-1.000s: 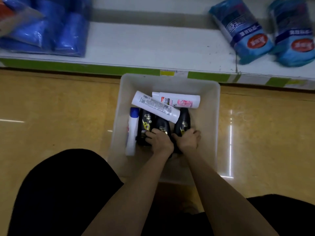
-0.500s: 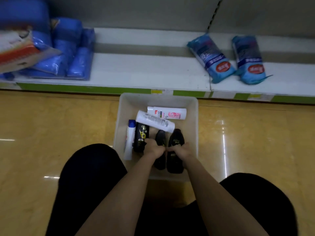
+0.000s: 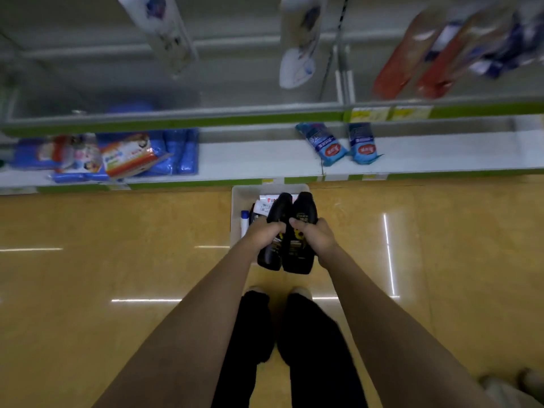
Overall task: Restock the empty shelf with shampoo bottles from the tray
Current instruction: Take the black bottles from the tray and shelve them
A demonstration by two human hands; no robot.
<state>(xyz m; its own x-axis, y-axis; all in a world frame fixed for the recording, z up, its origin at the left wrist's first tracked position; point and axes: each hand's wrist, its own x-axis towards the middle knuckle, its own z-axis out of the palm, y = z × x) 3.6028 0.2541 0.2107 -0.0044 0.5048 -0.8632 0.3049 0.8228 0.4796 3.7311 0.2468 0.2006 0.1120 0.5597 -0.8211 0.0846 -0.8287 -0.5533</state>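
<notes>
My left hand (image 3: pixel 263 232) grips a black shampoo bottle (image 3: pixel 275 212), and my right hand (image 3: pixel 313 235) grips a second black shampoo bottle (image 3: pixel 303 254). Both bottles are held side by side, lifted above the white tray (image 3: pixel 239 198) on the floor. White bottles (image 3: pixel 263 205), a blue-capped white bottle (image 3: pixel 244 223) and another dark bottle still lie in the tray, partly hidden by my hands. Straight ahead, the low white shelf (image 3: pixel 250 160) has a bare stretch in its middle.
Blue packs (image 3: pixel 179 150) and a boxed pack (image 3: pixel 129 156) fill the shelf's left end. Two blue bags (image 3: pixel 322 144) lie to the right. An upper shelf (image 3: pixel 206 117) holds white bottles (image 3: pixel 300 39) and red packs (image 3: pixel 409 54). My legs stand on glossy yellow floor.
I have stood up, so the tray looks much smaller and farther below. Both hands have lifted a black bottle each out of the tray. The upper shelf has come into view.
</notes>
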